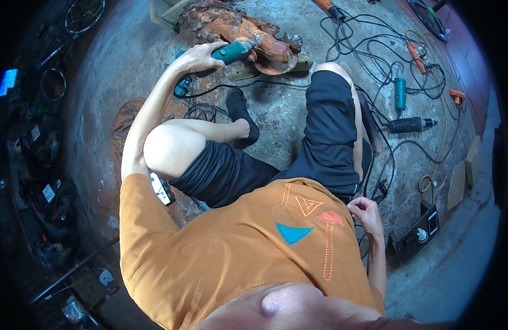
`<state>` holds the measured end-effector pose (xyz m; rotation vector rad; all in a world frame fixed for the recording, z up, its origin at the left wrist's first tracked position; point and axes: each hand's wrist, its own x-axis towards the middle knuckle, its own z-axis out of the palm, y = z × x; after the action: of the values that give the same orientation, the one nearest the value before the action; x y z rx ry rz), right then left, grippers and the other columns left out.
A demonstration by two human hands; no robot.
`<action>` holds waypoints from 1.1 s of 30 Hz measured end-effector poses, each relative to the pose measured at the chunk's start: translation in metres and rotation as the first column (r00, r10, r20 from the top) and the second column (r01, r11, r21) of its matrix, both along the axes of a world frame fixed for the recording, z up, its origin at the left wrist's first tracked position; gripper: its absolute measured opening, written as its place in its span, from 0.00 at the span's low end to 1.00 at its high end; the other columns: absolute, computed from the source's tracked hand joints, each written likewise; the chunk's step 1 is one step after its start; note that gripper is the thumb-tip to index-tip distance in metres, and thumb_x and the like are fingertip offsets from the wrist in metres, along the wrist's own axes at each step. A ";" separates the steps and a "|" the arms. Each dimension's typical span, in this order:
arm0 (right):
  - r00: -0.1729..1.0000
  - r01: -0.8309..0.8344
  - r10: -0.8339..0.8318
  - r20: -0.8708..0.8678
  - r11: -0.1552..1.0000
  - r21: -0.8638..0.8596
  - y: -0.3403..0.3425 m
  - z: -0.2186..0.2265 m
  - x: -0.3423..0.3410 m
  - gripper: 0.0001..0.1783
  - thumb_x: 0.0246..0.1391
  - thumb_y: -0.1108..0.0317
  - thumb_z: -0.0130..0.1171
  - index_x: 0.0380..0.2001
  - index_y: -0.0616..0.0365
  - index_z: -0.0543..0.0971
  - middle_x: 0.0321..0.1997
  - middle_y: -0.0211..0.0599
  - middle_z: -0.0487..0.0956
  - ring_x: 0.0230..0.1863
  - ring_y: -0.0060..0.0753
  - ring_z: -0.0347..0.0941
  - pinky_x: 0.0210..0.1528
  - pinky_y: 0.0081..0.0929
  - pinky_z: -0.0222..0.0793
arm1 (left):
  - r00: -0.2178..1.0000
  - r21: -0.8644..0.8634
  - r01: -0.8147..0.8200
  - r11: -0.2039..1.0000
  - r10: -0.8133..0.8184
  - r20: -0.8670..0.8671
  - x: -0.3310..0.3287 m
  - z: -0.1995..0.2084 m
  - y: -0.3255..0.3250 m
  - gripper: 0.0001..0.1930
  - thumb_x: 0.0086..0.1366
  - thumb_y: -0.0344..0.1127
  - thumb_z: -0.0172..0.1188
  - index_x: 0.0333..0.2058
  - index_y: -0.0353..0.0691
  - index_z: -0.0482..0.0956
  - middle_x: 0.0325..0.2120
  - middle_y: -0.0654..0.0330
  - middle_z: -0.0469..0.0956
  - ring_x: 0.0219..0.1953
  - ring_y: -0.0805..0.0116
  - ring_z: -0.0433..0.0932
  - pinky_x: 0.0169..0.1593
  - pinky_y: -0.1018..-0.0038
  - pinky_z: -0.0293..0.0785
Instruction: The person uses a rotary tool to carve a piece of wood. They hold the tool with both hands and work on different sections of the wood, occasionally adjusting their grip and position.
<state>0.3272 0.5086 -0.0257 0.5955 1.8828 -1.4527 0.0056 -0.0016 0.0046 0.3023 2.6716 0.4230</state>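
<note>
Ahead of me lies a carved, reddish-brown piece of wood, its near end rounded and smoother than the ragged far part. My left hand is wrapped round the body of a teal handheld power grinder. The grinder's grey head points right, against or just beside the carving; I cannot tell whether it touches. Wooden blocks lie under the carving's near edge. My right hand is down by my right hip, next to the shirt hem, its fingers curled together. Anything between those fingers is too small to make out.
Black cords tangle across the floor at right, around an orange power tool, a teal die grinder and a dark one. A black socket box stands lower right. Another teal tool lies below my left wrist.
</note>
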 end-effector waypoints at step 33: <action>0.991 -0.081 0.085 0.106 0.996 -0.040 -0.001 -0.001 -0.005 0.10 0.57 0.69 0.61 0.35 0.66 0.81 0.29 0.28 0.79 0.28 0.16 0.70 0.33 0.16 0.65 | 0.998 0.092 0.048 0.995 -0.045 -0.043 0.026 0.018 0.006 0.44 0.40 0.48 0.66 0.62 0.50 0.67 0.43 0.47 0.79 0.44 0.51 0.78 0.48 0.60 0.75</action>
<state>0.3226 0.5079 -0.0267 0.5606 1.7744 -1.3706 0.0316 0.0045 0.0222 0.4043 2.6832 0.5334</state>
